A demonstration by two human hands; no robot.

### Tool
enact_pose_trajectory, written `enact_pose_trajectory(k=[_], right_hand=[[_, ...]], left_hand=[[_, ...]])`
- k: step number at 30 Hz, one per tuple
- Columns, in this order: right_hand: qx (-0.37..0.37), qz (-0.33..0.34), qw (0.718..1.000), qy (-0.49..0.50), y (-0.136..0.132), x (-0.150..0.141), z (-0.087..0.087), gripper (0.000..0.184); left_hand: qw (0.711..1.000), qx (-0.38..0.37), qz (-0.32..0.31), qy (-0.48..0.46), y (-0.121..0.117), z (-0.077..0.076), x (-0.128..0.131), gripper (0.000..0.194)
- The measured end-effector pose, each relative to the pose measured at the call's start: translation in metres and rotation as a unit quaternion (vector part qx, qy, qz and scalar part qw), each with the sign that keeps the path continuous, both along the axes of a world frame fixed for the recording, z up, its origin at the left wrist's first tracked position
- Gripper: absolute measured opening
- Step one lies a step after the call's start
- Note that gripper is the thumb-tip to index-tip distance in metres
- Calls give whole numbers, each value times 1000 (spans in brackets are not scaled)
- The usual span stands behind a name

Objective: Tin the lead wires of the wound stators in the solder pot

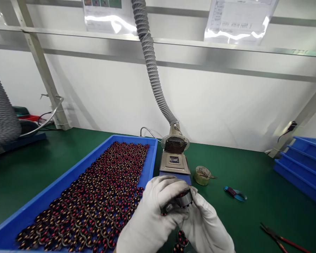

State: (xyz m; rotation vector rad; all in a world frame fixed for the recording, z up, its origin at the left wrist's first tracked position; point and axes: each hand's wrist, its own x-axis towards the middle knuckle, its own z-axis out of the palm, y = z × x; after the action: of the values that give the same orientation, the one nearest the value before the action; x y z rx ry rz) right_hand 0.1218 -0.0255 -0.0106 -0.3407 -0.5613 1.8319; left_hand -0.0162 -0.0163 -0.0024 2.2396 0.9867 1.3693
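Both hands wear white gloves and meet at the lower middle of the view. Held between them is a dark, ring-shaped motor stator, its grey metal rim facing me. My left hand is closed around its left side, with the fingers over the top and the thumb below. On the other side, my right hand pinches the right edge; some of its fingertips are hidden. Two similar stators with red and gold spots lie on the bench below the hands. Many more fill the long blue tray at left.
Behind the hands stands a metal heating unit under a grey hose. To its right are a round tin, blue-handled snips and red-handled pliers. Stacked blue trays stand at the right on the green bench.
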Motion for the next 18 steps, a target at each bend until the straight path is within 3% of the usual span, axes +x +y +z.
enact_pose_trajectory(k=[2,4,9,10,14,18], right_hand=[[-3,5,999,-33,0,-2,-1,14],[-10,10,998,-58,0,-3,-3,21],[-8,1,997,-77,-5,-1,0,36],[-9,-9,996,-85,-5,-1,1,36],[0,-45,993,-107,-3,-4,2,32],[19,-28,996,-84,0,-6,0,28]], left_hand=[[998,12,-21,-58,3,-2,3,38],[989,-28,-23,-145,5,-3,4,19],[908,-219,56,-353,1,2,-3,8],[904,-237,58,-352,0,6,-4,5],[933,-243,-26,-266,-2,17,4,18],[918,-200,-24,-342,-1,11,13,17]])
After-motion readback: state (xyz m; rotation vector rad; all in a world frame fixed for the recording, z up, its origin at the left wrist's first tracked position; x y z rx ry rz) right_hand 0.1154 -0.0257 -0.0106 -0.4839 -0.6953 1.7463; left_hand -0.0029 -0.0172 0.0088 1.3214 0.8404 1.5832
